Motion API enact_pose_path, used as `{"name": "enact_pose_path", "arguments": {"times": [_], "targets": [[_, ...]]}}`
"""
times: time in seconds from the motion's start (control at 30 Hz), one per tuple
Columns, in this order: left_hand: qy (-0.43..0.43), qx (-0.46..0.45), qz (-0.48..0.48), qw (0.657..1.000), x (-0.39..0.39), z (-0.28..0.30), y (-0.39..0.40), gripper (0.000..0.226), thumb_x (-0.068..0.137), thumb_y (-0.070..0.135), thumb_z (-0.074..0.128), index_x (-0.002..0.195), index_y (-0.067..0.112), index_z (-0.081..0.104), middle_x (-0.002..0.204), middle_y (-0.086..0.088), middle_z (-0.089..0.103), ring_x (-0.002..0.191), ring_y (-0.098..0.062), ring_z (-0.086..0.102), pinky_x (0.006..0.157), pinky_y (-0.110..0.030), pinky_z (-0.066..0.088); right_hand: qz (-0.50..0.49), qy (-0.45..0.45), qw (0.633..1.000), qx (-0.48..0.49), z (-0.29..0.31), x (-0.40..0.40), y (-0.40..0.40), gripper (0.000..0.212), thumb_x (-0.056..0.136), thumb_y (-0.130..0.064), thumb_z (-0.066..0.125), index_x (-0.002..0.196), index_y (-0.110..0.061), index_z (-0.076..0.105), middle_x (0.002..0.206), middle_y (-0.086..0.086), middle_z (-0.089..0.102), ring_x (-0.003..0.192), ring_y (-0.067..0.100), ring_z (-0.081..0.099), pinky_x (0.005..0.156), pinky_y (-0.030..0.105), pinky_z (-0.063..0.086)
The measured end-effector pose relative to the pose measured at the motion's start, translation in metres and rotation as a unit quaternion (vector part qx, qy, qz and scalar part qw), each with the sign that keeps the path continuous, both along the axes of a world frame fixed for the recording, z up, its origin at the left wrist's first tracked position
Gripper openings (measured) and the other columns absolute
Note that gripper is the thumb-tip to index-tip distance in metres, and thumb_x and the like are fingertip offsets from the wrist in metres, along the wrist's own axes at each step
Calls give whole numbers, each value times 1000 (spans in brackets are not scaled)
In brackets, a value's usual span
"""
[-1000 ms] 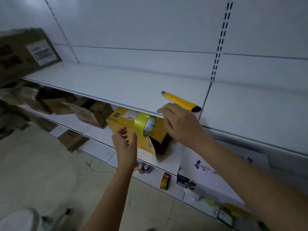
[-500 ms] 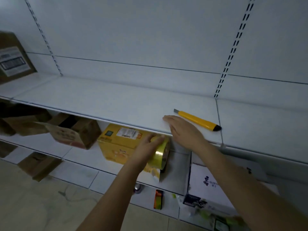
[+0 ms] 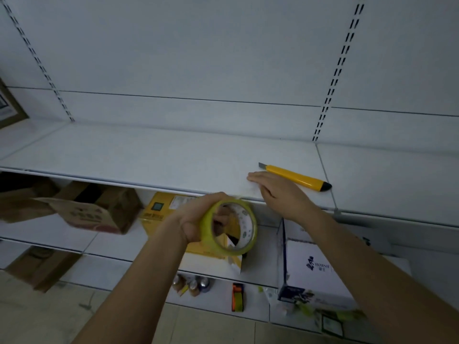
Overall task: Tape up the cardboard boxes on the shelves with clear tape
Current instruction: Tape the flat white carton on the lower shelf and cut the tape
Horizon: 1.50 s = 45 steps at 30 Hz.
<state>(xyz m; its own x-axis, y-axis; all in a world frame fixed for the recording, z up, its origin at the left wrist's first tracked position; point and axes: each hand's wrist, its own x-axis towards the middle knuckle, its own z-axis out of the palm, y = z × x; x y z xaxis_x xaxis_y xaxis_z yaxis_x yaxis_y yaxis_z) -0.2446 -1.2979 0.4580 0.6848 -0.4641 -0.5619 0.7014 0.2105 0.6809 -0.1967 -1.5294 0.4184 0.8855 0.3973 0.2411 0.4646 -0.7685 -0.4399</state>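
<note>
White metal shelving (image 3: pixel 154 157) fills the view — pale back panels (image 3: pixel 186 45) with slotted black uprights (image 3: pixel 345 58). Beige tiled floor (image 3: pixel 29 316) at the bottom-left corner — dim, cool light.

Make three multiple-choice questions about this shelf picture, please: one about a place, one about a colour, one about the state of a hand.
1. Where does the utility knife lie?
A. on the floor
B. on the upper shelf
C. inside a box

2. What colour is the knife's body?
A. yellow
B. red
C. blue

3. What is the left hand doing?
A. resting flat
B. gripping the tape roll
C. hanging free

Answers: 1 B, it lies on the white shelf just beyond the right hand. 2 A, yellow with a black end. 3 B, its fingers curl round and through the roll.
</note>
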Motion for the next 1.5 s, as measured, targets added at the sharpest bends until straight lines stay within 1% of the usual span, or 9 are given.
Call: {"name": "enact_pose_path", "arguments": {"times": [0.17, 0.3, 0.4, 0.57, 0.67, 0.8, 0.9, 1.17, 1.5], "targets": [[-169, 127, -17, 977, -24, 10, 33, 24, 93, 29, 62, 77, 12, 65, 51, -3, 52, 45, -11, 48, 47, -21, 39, -32, 0, 998, 57, 6, -5, 8, 33, 105, -24, 43, 132, -20, 61, 132, -6, 61, 125, 10, 53, 109, 35, 41], [-279, 302, -35, 911, -34, 5, 22, 31, 86, 52, 69, 108, 31, 73, 95, 3, 76, 87, -18, 73, 81, -37, 60, -26, 85, 957, 275, 21, -50, 29, 43, 96, -55, 47, 101, -21, 73, 85, -7, 73, 83, 10, 69, 81, 32, 56], [-318, 322, -58, 890, -37, -2, 2, 14, 95, 36, 64, 104, 28, 71, 83, 13, 75, 74, -2, 71, 69, -21, 58, -33, 176, 947, 266, 10, -77, 36, 54, 78, -79, 50, 94, -31, 70, 83, -4, 73, 76, 11, 70, 71, 32, 58], [-380, 337, -184, 841, -27, -31, -42, 12, 95, 31, 66, 98, 24, 75, 94, 12, 72, 84, 10, 63, 80, -16, 48, -157, 207, 899, 352, -14, -94, -4, 14, 89, -21, 73, 78, -14, 71, 68, -1, 69, 60, 7, 63, 60, 21, 52], [-390, 308, -261, 828, -23, -55, -83, 20, 96, 30, 66, 110, 19, 74, 103, 13, 71, 89, 14, 62, 75, -3, 43, -232, 197, 889, 343, -36, -116, -42, 16, 89, -17, 73, 74, -14, 70, 61, -8, 67, 53, 2, 61, 54, 17, 48], [-409, 308, -356, 782, -17, -94, -144, 81, 77, 63, 73, 148, 34, 44, 144, 23, 43, 127, 4, 47, 106, -20, 39, -345, 166, 849, 364, -68, -145, -101, 18, 89, -15, 73, 71, -11, 71, 57, -9, 65, 52, 2, 59, 56, 16, 50], [-425, 309, -376, 763, -15, -114, -189, 101, 71, 55, 82, 154, 37, 28, 145, 23, 36, 132, -1, 39, 105, -18, 35, -406, 165, 817, 374, -92, -158, -152, 21, 89, -15, 72, 69, -11, 72, 62, -1, 67, 54, 3, 58, 60, 18, 51], [-513, 332, -379, 694, 1, -169, -325, 44, 86, 24, 78, 123, 21, 56, 118, 4, 60, 109, -13, 58, 79, -2, 36, -464, 162, 787, 374, -157, -153, -295, 29, 89, -13, 72, 61, -21, 71, 58, 0, 66, 54, 7, 58, 66, 28, 50], [-524, 435, -338, 650, 45, -250, -449, 62, 84, 3, 71, 142, 8, 50, 129, -20, 56, 122, -36, 49, 96, -31, 39, -462, 235, 796, 313, -239, -81, -417, 20, 87, -28, 72, 85, -10, 79, 79, 6, 74, 74, 12, 65, 64, 23, 47]]}}
